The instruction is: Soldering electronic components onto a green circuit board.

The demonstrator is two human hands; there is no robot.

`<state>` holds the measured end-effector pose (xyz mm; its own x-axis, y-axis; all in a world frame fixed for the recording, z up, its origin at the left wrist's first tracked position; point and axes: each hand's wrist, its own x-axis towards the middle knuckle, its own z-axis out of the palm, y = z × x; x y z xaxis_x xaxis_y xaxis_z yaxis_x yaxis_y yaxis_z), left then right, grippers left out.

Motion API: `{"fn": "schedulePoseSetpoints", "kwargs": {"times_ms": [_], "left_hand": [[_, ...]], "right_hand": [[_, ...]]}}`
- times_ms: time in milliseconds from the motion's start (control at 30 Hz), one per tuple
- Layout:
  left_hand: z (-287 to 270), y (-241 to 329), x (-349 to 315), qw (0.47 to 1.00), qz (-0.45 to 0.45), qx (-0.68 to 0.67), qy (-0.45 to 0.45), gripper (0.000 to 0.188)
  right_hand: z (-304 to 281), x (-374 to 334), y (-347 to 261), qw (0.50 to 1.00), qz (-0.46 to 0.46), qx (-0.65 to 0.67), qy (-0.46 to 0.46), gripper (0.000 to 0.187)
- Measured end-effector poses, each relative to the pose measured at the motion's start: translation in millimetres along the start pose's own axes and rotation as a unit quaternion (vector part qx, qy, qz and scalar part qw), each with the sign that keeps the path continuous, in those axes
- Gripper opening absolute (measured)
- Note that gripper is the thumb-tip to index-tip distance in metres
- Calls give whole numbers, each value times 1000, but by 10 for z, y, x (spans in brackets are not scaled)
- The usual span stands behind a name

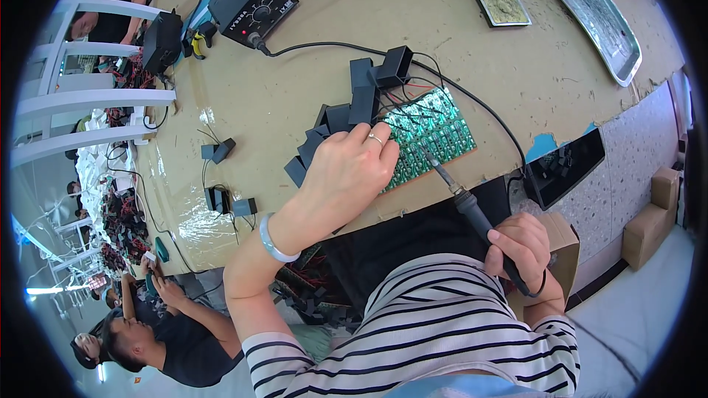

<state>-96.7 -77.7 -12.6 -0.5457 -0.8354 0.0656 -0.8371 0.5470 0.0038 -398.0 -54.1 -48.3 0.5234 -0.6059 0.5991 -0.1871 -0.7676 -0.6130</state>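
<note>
My right hand point(521, 249) grips a soldering iron point(472, 208) by its dark handle. The iron's metal tip reaches down to a green circuit board panel point(435, 133) with rows of small parts, near the table's front edge. My left hand point(354, 162) lies over the panel's left side, fingers curled and closed; what they pinch is hidden beneath them. Thin black wires point(418, 108) run across the panel. Several black rectangular plastic cases point(363, 105) are heaped just beyond and left of my left hand, some with wires joined to them.
A soldering station point(253, 7) with a dial stands at the far left. Far right are an iron stand with a yellow sponge point(503, 7) and a metal tray point(590, 15). Loose black cases point(218, 150) lie left. Cardboard boxes point(649, 219) stand right; co-workers point(173, 339) sit left.
</note>
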Motion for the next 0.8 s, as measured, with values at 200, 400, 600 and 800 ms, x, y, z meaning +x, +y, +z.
{"fn": "schedulePoseSetpoints", "kwargs": {"times_ms": [200,400,600,800], "left_hand": [[-20,13,-9,1000,-17,3,-10,17],[-111,47,-109,998,-19,-55,19,21],[-110,98,-217,998,-18,-60,-32,23],[-74,131,-166,999,-2,-49,-6,24]], "right_hand": [[-2,-16,-31,1000,0,0,2,28],[-43,-14,-48,1000,3,-2,3,27],[-21,-18,-58,1000,2,1,4,26],[-36,-26,-87,1000,4,-3,8,24]]}}
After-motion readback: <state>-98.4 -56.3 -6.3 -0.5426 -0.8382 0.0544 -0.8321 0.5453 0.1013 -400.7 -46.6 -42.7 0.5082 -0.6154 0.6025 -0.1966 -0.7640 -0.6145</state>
